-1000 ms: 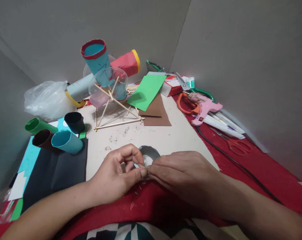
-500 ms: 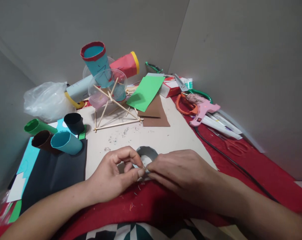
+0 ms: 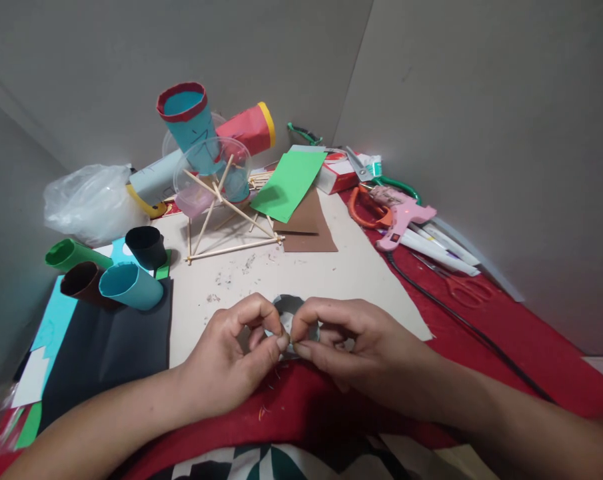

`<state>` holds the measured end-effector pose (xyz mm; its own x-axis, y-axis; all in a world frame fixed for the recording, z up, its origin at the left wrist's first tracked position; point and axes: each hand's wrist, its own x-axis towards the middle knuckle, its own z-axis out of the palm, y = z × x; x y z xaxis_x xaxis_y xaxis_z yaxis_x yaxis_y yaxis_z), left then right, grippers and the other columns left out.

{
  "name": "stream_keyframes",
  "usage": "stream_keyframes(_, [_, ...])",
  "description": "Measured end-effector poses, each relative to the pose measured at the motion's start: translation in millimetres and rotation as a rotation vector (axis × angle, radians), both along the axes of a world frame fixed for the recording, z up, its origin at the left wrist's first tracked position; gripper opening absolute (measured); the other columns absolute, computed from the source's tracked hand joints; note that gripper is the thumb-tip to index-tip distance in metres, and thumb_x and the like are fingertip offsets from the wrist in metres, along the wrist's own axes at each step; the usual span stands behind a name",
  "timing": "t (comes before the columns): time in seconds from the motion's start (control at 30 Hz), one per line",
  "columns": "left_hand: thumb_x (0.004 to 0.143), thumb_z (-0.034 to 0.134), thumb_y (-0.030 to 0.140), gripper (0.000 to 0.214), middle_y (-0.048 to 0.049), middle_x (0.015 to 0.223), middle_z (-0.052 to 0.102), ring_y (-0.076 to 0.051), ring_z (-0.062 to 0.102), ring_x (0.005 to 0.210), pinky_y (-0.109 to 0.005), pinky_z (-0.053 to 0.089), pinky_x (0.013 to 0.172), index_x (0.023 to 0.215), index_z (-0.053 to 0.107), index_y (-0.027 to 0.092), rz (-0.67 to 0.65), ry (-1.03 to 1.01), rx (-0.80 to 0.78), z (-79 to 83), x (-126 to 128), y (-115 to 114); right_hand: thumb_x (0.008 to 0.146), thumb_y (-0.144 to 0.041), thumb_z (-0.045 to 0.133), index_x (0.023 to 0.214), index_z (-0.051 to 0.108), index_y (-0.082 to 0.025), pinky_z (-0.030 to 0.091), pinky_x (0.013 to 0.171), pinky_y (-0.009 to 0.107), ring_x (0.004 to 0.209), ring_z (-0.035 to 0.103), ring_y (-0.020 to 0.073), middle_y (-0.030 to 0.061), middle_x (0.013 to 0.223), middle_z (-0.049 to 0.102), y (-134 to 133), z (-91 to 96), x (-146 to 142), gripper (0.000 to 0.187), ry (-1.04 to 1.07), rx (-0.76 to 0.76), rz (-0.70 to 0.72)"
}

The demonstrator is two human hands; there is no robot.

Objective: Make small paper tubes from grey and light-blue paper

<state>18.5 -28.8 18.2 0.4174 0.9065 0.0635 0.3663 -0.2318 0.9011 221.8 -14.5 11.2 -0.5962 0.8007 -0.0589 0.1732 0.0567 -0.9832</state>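
A short grey paper cup lies at the near edge of the pale board, its round opening facing up toward me. My left hand pinches its near rim between thumb and forefinger. Right beside that, my right hand pinches the same rim, with the two thumb tips almost touching. Both hands are closed on the paper and cover much of the cup's sides.
Several paper cups, including a light-blue one, stand left on black sheets. A stick frame with attached paper cups is behind. Green paper lies by it. At right are a pink glue gun, its cord and scissors.
My right hand has turned, its fingers now curled into a pinch with thumb and forefinger showing. The left hand keeps nearly the same hold on the rim.
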Motion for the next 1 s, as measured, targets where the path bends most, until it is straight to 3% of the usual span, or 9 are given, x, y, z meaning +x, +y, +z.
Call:
stream_keyframes(0.1, [0.09, 0.059, 0.022, 0.006, 0.0001, 0.072, 0.061, -0.011, 0.05, 0.06, -0.024, 0.041, 0.059, 0.086, 0.055, 0.018, -0.011, 0.027, 0.212, -6.9, -1.5, -0.4, 0.085, -0.019, 0.055, 0.082, 0.057, -0.019, 0.017, 0.039, 0.019, 0.039, 0.027, 0.0064, -0.0118, 0.047, 0.032, 1.2, 1.6, 0.2, 0.004, 0.036, -0.126, -0.005])
stream_keyframes(0.23, [0.088, 0.062, 0.016, 0.012, -0.0046, 0.078, 0.07, -0.014, 0.057, 0.064, -0.028, 0.044, 0.064, 0.099, 0.058, 0.017, -0.16, 0.087, 0.599, -13.2, -2.5, 4.0, 0.083, -0.017, 0.054, 0.083, 0.057, -0.019, 0.017, 0.039, 0.019, 0.04, 0.027, 0.0061, -0.0119, 0.047, 0.032, 3.6, 4.4, 2.2, 0.004, 0.056, -0.156, 0.019])
stream_keyframes(0.47, [0.089, 0.059, 0.011, 0.012, -0.0067, 0.079, 0.071, -0.015, 0.061, 0.066, -0.029, 0.045, 0.064, 0.1, 0.062, 0.014, -0.25, 0.169, 0.745, -14.5, -3.7, 9.6, 0.084, -0.014, 0.054, 0.082, 0.062, -0.017, 0.023, 0.041, 0.017, 0.045, 0.035, 0.0062, -0.0092, 0.052, 0.041, 2.5, 4.6, 4.3, 0.008, 0.018, -0.024, 0.012])
stream_keyframes(0.57, [0.09, 0.057, 0.012, 0.01, -0.0073, 0.078, 0.071, -0.015, 0.06, 0.065, -0.029, 0.044, 0.062, 0.098, 0.063, 0.014, -0.252, 0.178, 0.75, -14.1, -4.6, 9.8, 0.084, -0.012, 0.058, 0.082, 0.065, -0.017, 0.031, 0.045, 0.016, 0.05, 0.041, 0.0063, -0.0066, 0.061, 0.052, 3.6, 3.4, 7.1, 0.009, -0.037, 0.136, 0.027])
stream_keyframes(0.67, [0.091, 0.054, 0.013, 0.011, -0.0076, 0.076, 0.071, -0.016, 0.06, 0.064, -0.029, 0.044, 0.06, 0.098, 0.063, 0.014, -0.25, 0.166, 0.75, -14.4, -5.4, 10.8, 0.087, -0.01, 0.06, 0.09, 0.068, -0.018, 0.041, 0.058, 0.018, 0.063, 0.056, 0.0085, -0.0022, 0.077, 0.066, 5.5, -0.5, 10.9, 0.012, -0.082, 0.498, 0.05])
stream_keyframes(0.77, [0.092, 0.052, 0.014, 0.013, -0.0076, 0.076, 0.071, -0.016, 0.061, 0.064, -0.03, 0.045, 0.061, 0.099, 0.064, 0.014, -0.252, 0.165, 0.735, -14.7, -6.0, 11.7, 0.096, -0.014, 0.052, 0.092, 0.066, -0.018, 0.044, 0.067, 0.023, 0.074, 0.061, 0.0128, 0.001, 0.082, 0.07, 6.1, -5.9, 14.5, 0.016, -0.196, 0.815, 0.094])
stream_keyframes(1.0, [0.091, 0.054, 0.014, 0.01, -0.0069, 0.075, 0.071, -0.016, 0.061, 0.065, -0.03, 0.045, 0.062, 0.094, 0.064, 0.015, -0.244, 0.151, 0.692, -12.4, -6.2, 11.5, 0.099, -0.013, 0.045, 0.11, 0.06, -0.021, 0.041, 0.066, 0.026, 0.071, 0.06, 0.0127, -0.0011, 0.085, 0.067, 2.3, -12.3, 19.0, 0.02, -0.336, 0.952, 0.16])
